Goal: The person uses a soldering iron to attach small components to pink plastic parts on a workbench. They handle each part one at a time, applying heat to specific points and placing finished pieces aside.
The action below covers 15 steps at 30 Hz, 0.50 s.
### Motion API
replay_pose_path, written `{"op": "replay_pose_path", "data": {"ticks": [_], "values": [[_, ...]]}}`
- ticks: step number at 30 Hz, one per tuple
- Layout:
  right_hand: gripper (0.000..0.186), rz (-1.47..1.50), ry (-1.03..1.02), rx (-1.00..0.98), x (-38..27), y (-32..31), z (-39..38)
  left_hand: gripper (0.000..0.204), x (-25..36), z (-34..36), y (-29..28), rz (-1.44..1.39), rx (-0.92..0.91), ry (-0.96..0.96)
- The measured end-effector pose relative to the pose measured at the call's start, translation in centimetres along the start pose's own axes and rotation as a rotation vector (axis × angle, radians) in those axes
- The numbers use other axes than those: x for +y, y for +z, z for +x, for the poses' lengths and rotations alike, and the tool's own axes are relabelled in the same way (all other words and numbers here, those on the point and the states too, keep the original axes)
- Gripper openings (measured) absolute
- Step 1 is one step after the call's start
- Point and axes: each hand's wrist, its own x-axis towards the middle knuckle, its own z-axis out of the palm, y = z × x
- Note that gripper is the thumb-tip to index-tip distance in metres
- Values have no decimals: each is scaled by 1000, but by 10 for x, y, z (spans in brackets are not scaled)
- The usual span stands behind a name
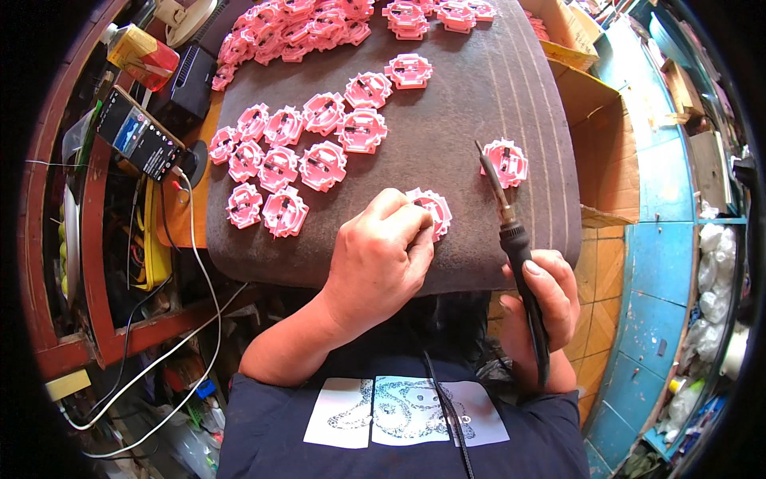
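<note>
My left hand (pixel 377 249) is closed in a pinch at the left edge of a pink plastic part (pixel 435 214) near the table's front edge. Its fingers cover some of that part, and whatever lies between the fingertips is hidden. In my right hand (pixel 557 299) is a soldering iron (pixel 517 247), gripped by its black handle with the metal tip pointing up and away. Beyond the iron's shaft, at the right, lies another pink part (pixel 508 164). Both parts have notched rims and dark pieces inside.
More pink parts (pixel 323 166) lie spread over the brown-covered table (pixel 479 104), with a heap (pixel 295 28) at the far left. Cardboard boxes (pixel 594 144) stand along the right side. A lit phone (pixel 140 132) with a white cable (pixel 209 279) and a bottle (pixel 142 57) are at the left.
</note>
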Motion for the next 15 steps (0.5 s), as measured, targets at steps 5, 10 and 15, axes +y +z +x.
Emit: {"op": "replay_pose_path", "data": {"ticks": [5,10,15], "values": [[44,44,17,-89,16,13,4,8,0,0,-1,6,-25,-10],[43,23,-49,-98,33,33,17,8,1,0,-1,-1,-35,-28],[43,42,13,-57,31,42,18,10,2,1,-3,19,-38,-20]]}}
